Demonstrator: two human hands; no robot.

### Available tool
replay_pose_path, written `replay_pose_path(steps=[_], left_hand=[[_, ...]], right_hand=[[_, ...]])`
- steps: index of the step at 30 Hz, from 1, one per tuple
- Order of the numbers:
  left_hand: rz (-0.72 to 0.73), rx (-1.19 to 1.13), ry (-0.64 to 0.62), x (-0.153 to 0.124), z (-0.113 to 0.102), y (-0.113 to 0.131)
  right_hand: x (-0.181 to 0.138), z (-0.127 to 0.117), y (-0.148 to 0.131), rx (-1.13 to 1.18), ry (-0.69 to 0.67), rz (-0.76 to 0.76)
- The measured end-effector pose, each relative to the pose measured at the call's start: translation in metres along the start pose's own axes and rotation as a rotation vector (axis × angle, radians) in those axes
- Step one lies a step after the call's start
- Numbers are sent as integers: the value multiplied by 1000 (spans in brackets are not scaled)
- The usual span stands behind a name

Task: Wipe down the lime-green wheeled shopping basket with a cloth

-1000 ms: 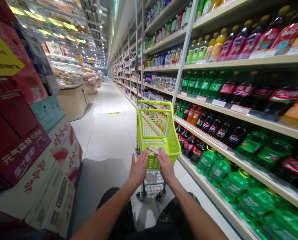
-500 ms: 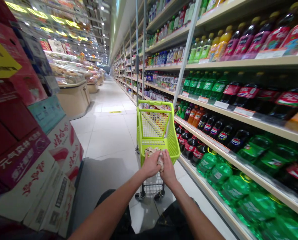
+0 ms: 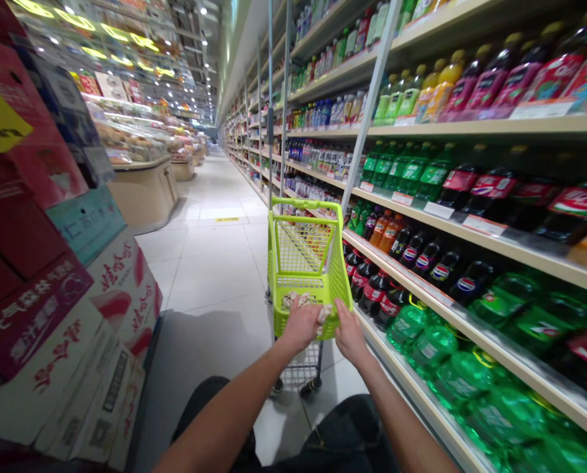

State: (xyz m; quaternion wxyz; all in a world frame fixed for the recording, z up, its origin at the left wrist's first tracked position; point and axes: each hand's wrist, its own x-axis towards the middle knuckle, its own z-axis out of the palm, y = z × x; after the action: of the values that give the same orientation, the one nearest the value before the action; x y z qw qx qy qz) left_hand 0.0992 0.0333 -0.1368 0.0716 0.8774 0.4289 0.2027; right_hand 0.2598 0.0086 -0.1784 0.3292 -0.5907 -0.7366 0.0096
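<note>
A lime-green shopping cart stands right in front of me, its plastic basket on a wheeled metal frame. My left hand is closed around a crumpled, pale patterned cloth at the near side of the basket. More of the patterned cloth shows just beyond that hand, inside the basket. At the basket's near right corner is my right hand, its fingers curled over the rim. The hands are apart, with a short stretch of green basket between them.
Shelves of bottled drinks run along the right, close beside the cart. Stacked drink cartons border the left. A pale tiled aisle stretches ahead, with a display counter at its left.
My right hand has left the cloth and moved right to the basket's corner. The left hand keeps the cloth, now slightly lower and further left. The cart has hardly moved.
</note>
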Motion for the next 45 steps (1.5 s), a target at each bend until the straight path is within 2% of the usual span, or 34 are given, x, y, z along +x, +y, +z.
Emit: replay_pose_path(steps=[5,8,12,15,17,22,25,28,31,36,38,40,42,45], left_hand=[[-212,1,65,-18,-21,-27],[-326,11,76,-10,-17,-21],[-161,-16,3,14,3,5],[-77,-24,-14,16,7,6],[-67,-29,-25,7,-1,-11],[-63,-16,-30,-27,-36,-72],[-64,24,-42,-32,-46,-85],[-24,26,-45,-25,-41,-80],[-8,16,-41,-17,-31,-68],[38,24,-71,-2,-10,-32],[96,38,-73,3,0,-17],[184,42,-76,5,7,-7],[284,36,-77,5,8,-6],[341,25,-54,6,-4,-23]], right_hand=[[1,10,4,-5,65,-8],[2,23,-5,13,128,-19],[3,30,-14,-22,123,-6],[5,26,-11,-85,65,7],[7,21,-7,-116,46,13],[10,19,-2,-131,41,-5],[9,20,-3,-133,-17,-34],[7,19,0,-149,-66,-57],[9,11,14,-177,-100,-48],[29,-16,42,-227,-191,107],[36,-23,40,-248,-193,185],[37,-23,30,-241,-157,185],[30,-19,19,-198,-128,117],[12,-14,13,-143,-120,56]])
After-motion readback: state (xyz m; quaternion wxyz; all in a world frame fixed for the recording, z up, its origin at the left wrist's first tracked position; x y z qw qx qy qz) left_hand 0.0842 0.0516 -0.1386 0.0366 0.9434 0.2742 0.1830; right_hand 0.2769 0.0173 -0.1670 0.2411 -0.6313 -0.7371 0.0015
